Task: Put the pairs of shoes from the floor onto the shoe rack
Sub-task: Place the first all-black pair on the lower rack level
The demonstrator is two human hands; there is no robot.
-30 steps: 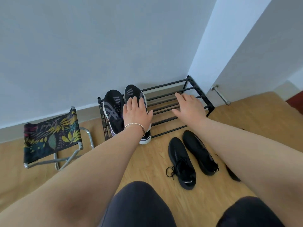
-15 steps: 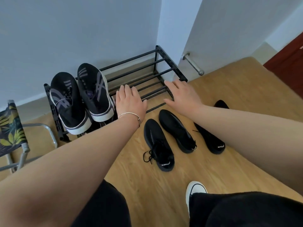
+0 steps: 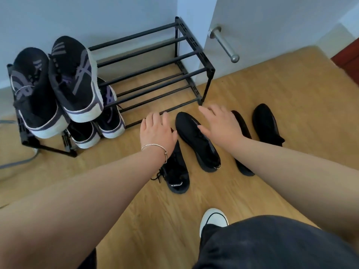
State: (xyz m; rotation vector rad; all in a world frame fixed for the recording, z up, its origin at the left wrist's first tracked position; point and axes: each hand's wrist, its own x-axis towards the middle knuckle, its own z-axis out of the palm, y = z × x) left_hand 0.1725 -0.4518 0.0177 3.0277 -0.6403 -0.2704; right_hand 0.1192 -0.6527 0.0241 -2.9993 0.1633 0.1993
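A black two-tier shoe rack (image 3: 194,49) stands against the wall. A pair of black-and-purple sneakers (image 3: 58,84) rests on the left of its top tier, and a second similar pair (image 3: 108,121) sits on the lower tier. On the floor in front lies a pair of black lace-up shoes (image 3: 198,140). My left hand (image 3: 157,131) hovers open over the left shoe's toe. My right hand (image 3: 219,125) is open above the right shoe. A second black pair (image 3: 266,123) lies further right, partly hidden by my right arm.
A metal door handle (image 3: 223,43) sticks out from the white door at the right of the rack. My white-toed shoe (image 3: 212,220) and dark trousers are at the bottom. The wooden floor (image 3: 136,210) spreads around. A metal tube of a stool (image 3: 17,162) shows at the left edge.
Both hands have left the rack and come down toward the black lace-up shoes on the floor. The view has tilted down and right; the folding stool has slid out of sight.
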